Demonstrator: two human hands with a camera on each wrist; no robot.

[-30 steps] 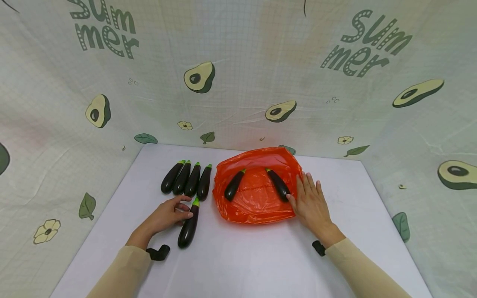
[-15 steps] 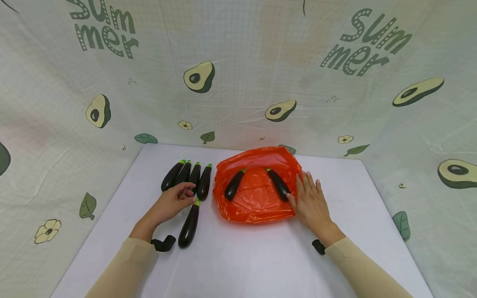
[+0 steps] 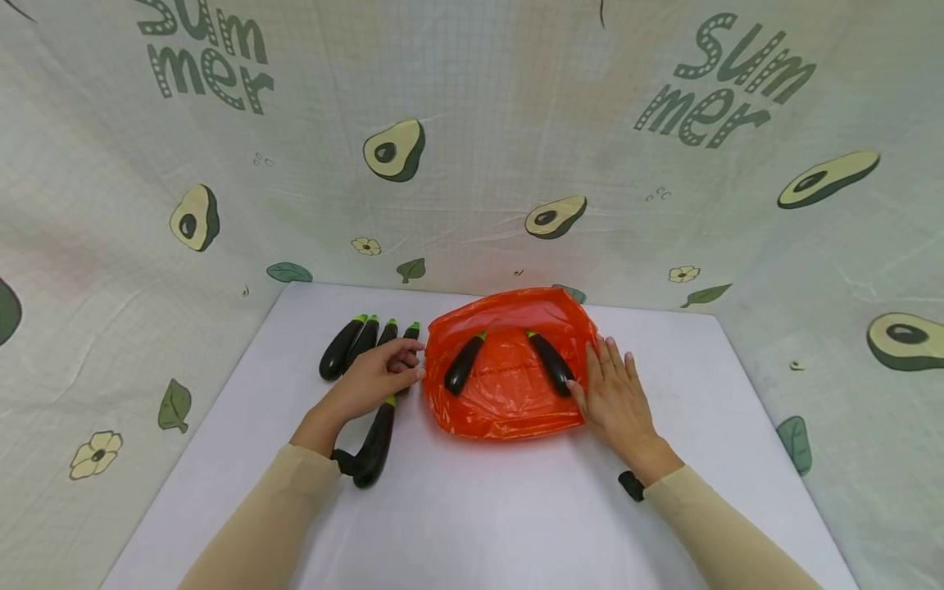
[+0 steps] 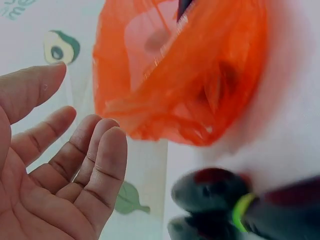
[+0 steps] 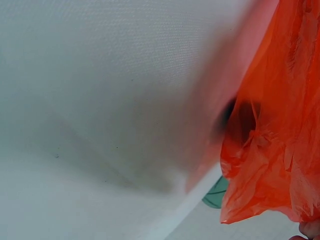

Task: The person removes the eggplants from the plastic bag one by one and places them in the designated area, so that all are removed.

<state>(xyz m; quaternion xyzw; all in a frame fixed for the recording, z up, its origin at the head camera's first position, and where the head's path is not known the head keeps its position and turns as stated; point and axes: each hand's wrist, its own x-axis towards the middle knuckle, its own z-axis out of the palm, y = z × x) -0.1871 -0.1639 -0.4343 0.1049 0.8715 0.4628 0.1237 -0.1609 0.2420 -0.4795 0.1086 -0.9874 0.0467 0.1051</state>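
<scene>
An orange-red plastic bag (image 3: 501, 410) lies open on the table with two eggplants (image 3: 465, 365) in it, one left and one right (image 3: 549, 362). My left hand (image 3: 372, 382) hovers at the bag's left edge, empty, its fingers loosely bent; the left wrist view shows the palm (image 4: 55, 185) beside the bag (image 4: 200, 90). Beneath and behind that hand are several more eggplants (image 3: 341, 351), partly covered. My right hand (image 3: 615, 406) rests flat with spread fingers on the bag's right edge, thumb by the right eggplant. Only its fingertips show at the corner of the right wrist view.
A single eggplant (image 3: 378, 442) lies nearer the front, partly behind the left wrist's black strap. The white table (image 3: 472, 524) meets a hanging cloth (image 3: 472, 123) printed with avocados and leaves at its back and sides.
My left hand has moved up and to the right, from the front eggplant, over the row of eggplants, to the bag's left edge. My right hand has stayed in place.
</scene>
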